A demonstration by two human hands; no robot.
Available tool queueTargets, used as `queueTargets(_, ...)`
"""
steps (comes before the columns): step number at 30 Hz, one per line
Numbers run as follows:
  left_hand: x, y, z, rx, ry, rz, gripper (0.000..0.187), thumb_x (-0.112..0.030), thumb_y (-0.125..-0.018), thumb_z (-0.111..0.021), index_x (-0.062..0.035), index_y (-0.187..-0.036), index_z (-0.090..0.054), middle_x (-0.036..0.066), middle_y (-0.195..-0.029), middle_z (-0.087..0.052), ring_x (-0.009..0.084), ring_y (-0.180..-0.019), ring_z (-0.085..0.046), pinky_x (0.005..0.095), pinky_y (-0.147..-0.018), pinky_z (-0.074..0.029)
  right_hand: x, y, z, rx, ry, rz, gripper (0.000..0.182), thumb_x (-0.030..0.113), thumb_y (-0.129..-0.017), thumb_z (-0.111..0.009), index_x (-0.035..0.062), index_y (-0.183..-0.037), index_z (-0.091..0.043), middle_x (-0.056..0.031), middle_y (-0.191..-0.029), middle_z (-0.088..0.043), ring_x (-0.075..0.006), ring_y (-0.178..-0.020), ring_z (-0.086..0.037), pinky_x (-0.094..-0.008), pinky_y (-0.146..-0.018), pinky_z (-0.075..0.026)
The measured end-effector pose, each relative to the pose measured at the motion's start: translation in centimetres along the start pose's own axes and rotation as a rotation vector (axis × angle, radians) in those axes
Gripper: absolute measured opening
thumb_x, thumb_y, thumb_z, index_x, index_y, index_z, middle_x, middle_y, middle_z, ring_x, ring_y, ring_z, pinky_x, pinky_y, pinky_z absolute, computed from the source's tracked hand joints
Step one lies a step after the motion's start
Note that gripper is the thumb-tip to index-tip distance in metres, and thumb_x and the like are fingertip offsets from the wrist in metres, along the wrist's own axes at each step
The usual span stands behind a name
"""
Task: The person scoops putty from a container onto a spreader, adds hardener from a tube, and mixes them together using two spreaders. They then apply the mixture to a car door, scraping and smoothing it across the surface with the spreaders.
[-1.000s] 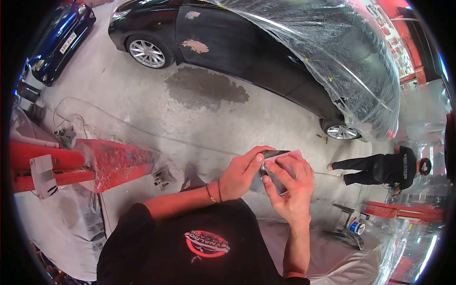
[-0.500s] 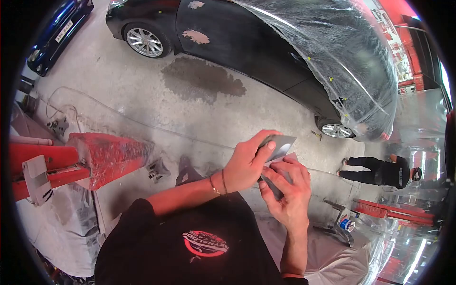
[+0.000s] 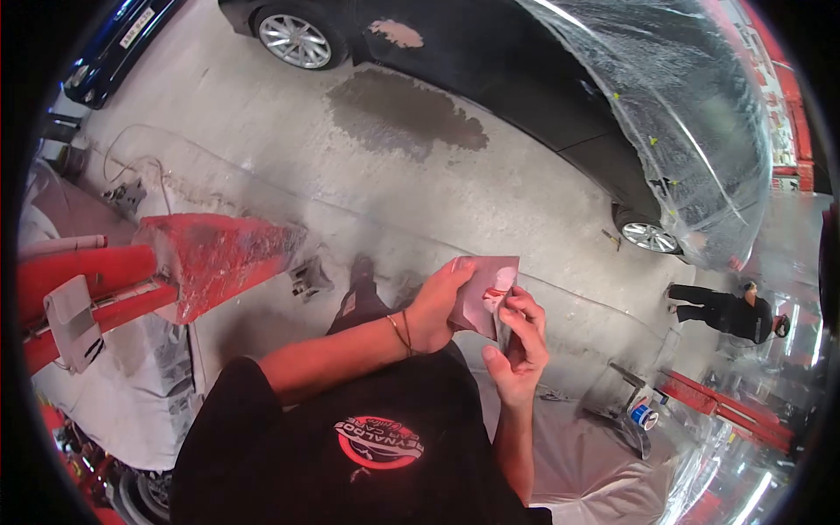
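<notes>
My left hand [image 3: 437, 306] grips a flat grey plate [image 3: 475, 300] by its left side, with the thumb along the edge. On the plate lies a dab of pale paste [image 3: 503, 280] with a red streak. At the plate's right edge, my right hand [image 3: 523, 341] pinches a thin grey spreader [image 3: 503, 328], its fingers bent and the thumb below. Much of the spreader is hidden by the fingers. Both hands are in front of my black shirt, above the concrete floor.
Ahead stands a black car [image 3: 490, 79] with a bare patch [image 3: 396, 34] and plastic sheeting [image 3: 700, 114]. A red lift arm [image 3: 214, 262] is at the left. Another person [image 3: 731, 311] stands at the right, near a blue-white can [image 3: 645, 416]. A hose [image 3: 262, 182] crosses the floor.
The plate has turned so its face with the paste shows more fully. My right hand has moved slightly lower and left. The view has shifted, and the car sits higher and farther right.
</notes>
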State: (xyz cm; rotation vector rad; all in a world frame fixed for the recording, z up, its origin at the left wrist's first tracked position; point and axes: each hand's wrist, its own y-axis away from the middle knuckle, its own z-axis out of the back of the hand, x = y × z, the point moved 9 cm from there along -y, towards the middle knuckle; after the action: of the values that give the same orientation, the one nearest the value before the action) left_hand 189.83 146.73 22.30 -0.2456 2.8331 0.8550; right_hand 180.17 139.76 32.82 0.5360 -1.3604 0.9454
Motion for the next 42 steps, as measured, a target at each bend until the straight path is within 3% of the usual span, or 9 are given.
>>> queueTargets(6,-0.9,2.6,3.6,-0.126,-0.011,0.026,0.034,-0.028,-0.114,-0.055,-0.0082,-0.141,-0.058,0.004,-0.129,-0.069,0.0195,-0.121,-0.067,0.0366,-0.104,-0.055,-2.9,1.4,1.1,0.338,0.396,-0.202,0.050,0.008,-0.073,-0.083,0.0080,-0.122,-0.077,-0.0125,-0.136,-0.064,-0.0369,-0.140,-0.055,-0.0500,-0.118,-0.043)
queueTargets(10,-6.9,2.8,4.0,-0.101,-0.203,-0.320,0.030,-0.021,-0.115,-0.053,-0.0048,-0.139,-0.061,0.001,-0.128,-0.069,0.0124,-0.117,-0.064,0.0300,-0.102,-0.052,-0.8,-1.3,1.8,0.351,0.560,-0.202,0.049,0.006,-0.067,-0.087,0.0114,-0.115,-0.080,-0.0081,-0.127,-0.068,-0.0361,-0.132,-0.059,-0.0481,-0.111,-0.049)
queueTargets(14,-11.5,4.1,3.8,-0.031,-0.442,-0.606,0.029,-0.018,-0.117,-0.050,-0.0029,-0.137,-0.064,-0.001,-0.124,-0.070,0.0071,-0.112,-0.060,0.0268,-0.098,-0.050,6.2,-7.3,-3.6,0.213,0.606,0.154,0.042,0.010,-0.066,-0.089,0.0118,-0.107,-0.080,-0.0088,-0.114,-0.072,-0.0355,-0.122,-0.065,-0.0479,-0.108,-0.050)
queueTargets(18,-14.0,6.2,4.4,0.000,-0.502,-0.674,0.030,-0.020,-0.118,-0.049,-0.0029,-0.137,-0.063,0.001,-0.120,-0.070,0.0072,-0.110,-0.061,0.0262,-0.098,-0.050,5.7,-9.3,-12.1,0.593,0.761,0.203,0.036,0.015,-0.068,-0.087,0.0080,-0.103,-0.079,-0.0109,-0.110,-0.074,-0.0357,-0.117,-0.067,-0.0481,-0.103,-0.052)
queueTargets(22,-17.7,7.4,6.4,-0.040,-0.525,-0.777,0.030,-0.020,-0.118,-0.048,-0.0028,-0.138,-0.061,0.002,-0.121,-0.070,0.0080,-0.110,-0.062,0.0267,-0.098,-0.051,8.0,-12.4,-15.2,0.329,0.740,0.420,0.033,0.020,-0.070,-0.087,0.0111,-0.100,-0.080,-0.0066,-0.107,-0.075,-0.0318,-0.110,-0.070,-0.0460,-0.100,-0.051)
queueTargets(27,-22.5,7.4,8.6,-0.104,-0.404,-0.868,0.033,-0.025,-0.118,-0.047,-0.0011,-0.137,-0.060,0.006,-0.122,-0.070,0.0109,-0.109,-0.065,0.0295,-0.098,-0.054,5.5,-14.2,-19.2,0.638,0.656,0.254,0.039,0.014,-0.070,-0.087,0.0116,-0.109,-0.081,-0.0094,-0.116,-0.071,-0.0344,-0.122,-0.065,-0.0467,-0.107,-0.049)
queueTargets(35,-24.7,2.8,10.0,0.058,0.227,-0.482,0.050,-0.042,-0.117,-0.041,-0.0051,-0.149,-0.055,0.013,-0.138,-0.068,0.0287,-0.127,-0.068,0.0479,-0.108,-0.056,-1.5,-17.4,-21.7,0.557,-0.044,0.211,0.049,0.005,-0.074,-0.088,0.0130,-0.121,-0.078,-0.0094,-0.137,-0.059,-0.0404,-0.150,-0.042,-0.0565,-0.120,-0.039)
queueTargets(39,-28.1,-0.2,12.2,-0.026,0.155,-0.503,0.043,-0.035,-0.119,-0.039,-0.0075,-0.149,-0.050,0.011,-0.139,-0.067,0.0268,-0.127,-0.069,0.0463,-0.107,-0.057,-6.9,-22.2,-21.6,0.559,0.120,0.206,0.047,0.006,-0.067,-0.090,0.0148,-0.113,-0.081,-0.0065,-0.129,-0.064,-0.0393,-0.142,-0.052,-0.0505,-0.109,-0.052)
queueTargets(42,-32.2,-2.9,13.3,-0.157,0.107,-0.509,0.040,-0.034,-0.119,-0.041,-0.0086,-0.148,-0.050,0.011,-0.139,-0.067,0.0263,-0.126,-0.069,0.0466,-0.106,-0.058,-10.5,-26.7,-22.7,0.662,0.181,0.245,0.053,0.002,-0.068,-0.087,0.0155,-0.119,-0.079,-0.0080,-0.130,-0.060,-0.0389,-0.144,-0.050,-0.0559,-0.115,-0.047)
